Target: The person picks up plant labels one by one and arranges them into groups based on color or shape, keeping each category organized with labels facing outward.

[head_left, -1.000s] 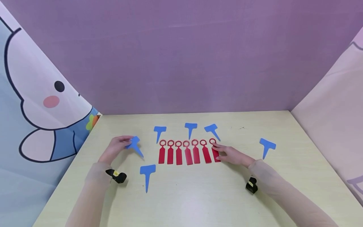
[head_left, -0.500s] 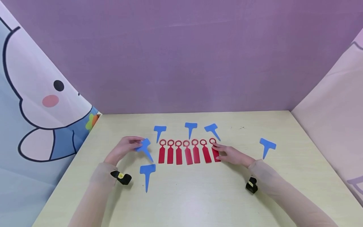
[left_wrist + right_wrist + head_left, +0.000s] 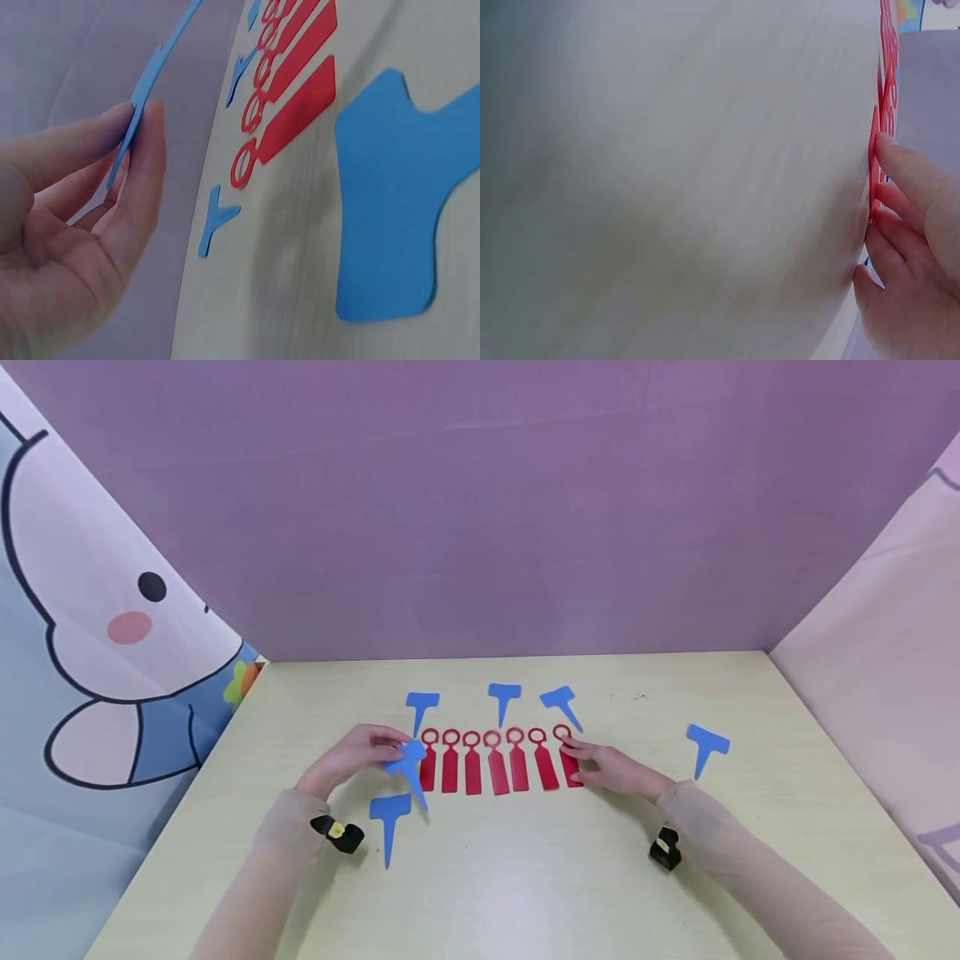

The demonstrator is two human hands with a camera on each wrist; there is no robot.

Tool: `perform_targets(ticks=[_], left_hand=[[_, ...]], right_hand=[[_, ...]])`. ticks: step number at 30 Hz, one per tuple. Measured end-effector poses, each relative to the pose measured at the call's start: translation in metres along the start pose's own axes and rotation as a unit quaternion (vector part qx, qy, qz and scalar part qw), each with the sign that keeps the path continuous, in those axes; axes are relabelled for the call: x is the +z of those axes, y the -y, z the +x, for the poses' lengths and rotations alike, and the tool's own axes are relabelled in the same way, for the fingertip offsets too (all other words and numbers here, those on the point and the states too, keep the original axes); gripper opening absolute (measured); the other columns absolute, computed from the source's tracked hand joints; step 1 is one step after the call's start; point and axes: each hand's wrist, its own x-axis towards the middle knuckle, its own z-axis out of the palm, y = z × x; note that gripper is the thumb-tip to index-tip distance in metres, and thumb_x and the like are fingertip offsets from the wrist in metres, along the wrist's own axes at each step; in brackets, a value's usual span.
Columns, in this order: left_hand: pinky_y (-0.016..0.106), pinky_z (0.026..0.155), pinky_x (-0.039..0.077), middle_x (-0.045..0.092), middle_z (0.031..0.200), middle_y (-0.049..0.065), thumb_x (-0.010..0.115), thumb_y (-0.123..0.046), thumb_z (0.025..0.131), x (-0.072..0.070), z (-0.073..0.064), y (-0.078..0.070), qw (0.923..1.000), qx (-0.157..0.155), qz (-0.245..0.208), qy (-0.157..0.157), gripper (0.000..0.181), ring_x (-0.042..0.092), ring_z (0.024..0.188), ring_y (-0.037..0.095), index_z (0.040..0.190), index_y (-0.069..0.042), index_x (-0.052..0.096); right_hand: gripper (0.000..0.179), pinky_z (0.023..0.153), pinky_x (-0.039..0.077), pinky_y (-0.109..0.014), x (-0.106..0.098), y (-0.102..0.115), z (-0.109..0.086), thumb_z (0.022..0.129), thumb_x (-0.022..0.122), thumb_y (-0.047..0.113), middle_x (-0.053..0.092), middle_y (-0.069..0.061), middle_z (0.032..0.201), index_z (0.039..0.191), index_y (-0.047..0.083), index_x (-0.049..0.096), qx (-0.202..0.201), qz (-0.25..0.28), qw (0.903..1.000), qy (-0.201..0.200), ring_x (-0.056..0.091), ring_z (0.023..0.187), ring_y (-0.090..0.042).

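Observation:
My left hand (image 3: 356,756) pinches a blue T-shaped plant label (image 3: 407,766) between thumb and fingers, raised off the table. Its stem slants down to the right, over the left end of a row of red tags (image 3: 472,774) with ring tops. In the left wrist view the held label (image 3: 146,81) is seen nearly edge-on. My right hand (image 3: 611,768) rests at the row's right end, fingertips touching the last red tag (image 3: 568,765) and partly covering it. Just below my left hand lies another blue label (image 3: 389,810).
Behind the row lie three blue labels: left label (image 3: 423,700), middle label (image 3: 505,692) and right label (image 3: 558,697). One more blue label (image 3: 707,742) lies far right. A purple panel (image 3: 510,527) stands along the back edge of the table (image 3: 525,877).
My left hand has moved right and slightly toward me, carrying the blue plant label from left of the row to its left end. The right hand has stayed at the last red tag.

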Motion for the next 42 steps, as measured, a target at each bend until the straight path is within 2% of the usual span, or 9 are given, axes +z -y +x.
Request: perform_targets(ticks=[8,16,23,30,33,38,42], left_hand=[[0.03,0.067,0.051,0.06,0.089,0.006,0.061,-0.012,0.083,0.015,0.001,-0.007,0.9988,-0.008,0.013,0.046,0.029,0.056,0.072,0.016,0.109,-0.001,0.06],[0.033,0.068,0.052,0.06,0.096,0.009,0.059,-0.008,0.083,0.026,0.001,-0.009,0.996,0.005,0.015,0.088,0.027,0.058,0.077,0.017,0.108,0.001,0.06],[0.03,0.068,0.05,0.06,0.096,0.009,0.06,-0.006,0.082,0.033,-0.001,-0.009,0.9945,0.012,0.028,0.1,0.025,0.056,0.077,0.018,0.106,0.0,0.061],[0.026,0.058,0.047,0.058,0.076,0.004,0.063,-0.01,0.081,0.039,-0.001,-0.008,0.992,0.012,0.034,0.121,0.023,0.05,0.061,0.014,0.103,-0.002,0.063],[0.026,0.058,0.047,0.056,0.076,0.005,0.063,-0.01,0.081,0.041,-0.001,-0.008,0.9911,0.012,0.037,0.127,0.023,0.049,0.058,0.013,0.103,-0.002,0.063],[0.026,0.059,0.049,0.058,0.078,0.006,0.063,-0.009,0.081,0.044,-0.001,-0.006,0.9905,0.011,0.051,0.127,0.022,0.052,0.062,0.014,0.102,-0.002,0.063],[0.028,0.059,0.049,0.06,0.078,0.005,0.063,-0.008,0.081,0.045,-0.001,-0.005,0.9893,0.022,0.06,0.131,0.021,0.054,0.065,0.016,0.101,-0.002,0.064]], right_hand=[[0.055,0.09,0.043,-0.035,0.001,0.0,0.0,0.083,0.061,0.015,0.025,-0.012,0.143,0.133,0.005,0.038,0.005,0.002,1.0,0.004,0.021,0.129,-0.036],[0.055,0.091,0.042,-0.037,0.0,0.0,0.0,0.083,0.061,0.015,0.025,-0.013,0.143,0.133,0.004,0.039,0.001,0.002,1.0,0.002,0.021,0.129,-0.036],[0.054,0.096,0.036,-0.043,0.0,0.0,0.0,0.084,0.06,0.015,0.025,-0.014,0.143,0.132,0.003,0.039,-0.006,-0.003,1.0,0.0,0.02,0.129,-0.037],[0.054,0.097,0.034,-0.044,0.0,0.001,-0.001,0.084,0.06,0.015,0.025,-0.014,0.143,0.132,0.003,0.039,-0.006,-0.002,1.0,0.0,0.02,0.129,-0.037],[0.054,0.097,0.033,-0.045,-0.001,0.001,-0.001,0.084,0.06,0.014,0.025,-0.014,0.143,0.132,0.002,0.039,-0.005,-0.003,1.0,0.0,0.02,0.129,-0.038],[0.054,0.095,0.038,-0.042,0.0,0.002,-0.001,0.084,0.06,0.014,0.025,-0.015,0.143,0.132,0.002,0.039,-0.004,-0.001,1.0,-0.001,0.021,0.128,-0.038],[0.054,0.095,0.038,-0.042,-0.001,0.002,-0.001,0.083,0.061,0.014,0.025,-0.014,0.143,0.132,0.003,0.039,-0.003,-0.004,1.0,-0.003,0.021,0.129,-0.037]])
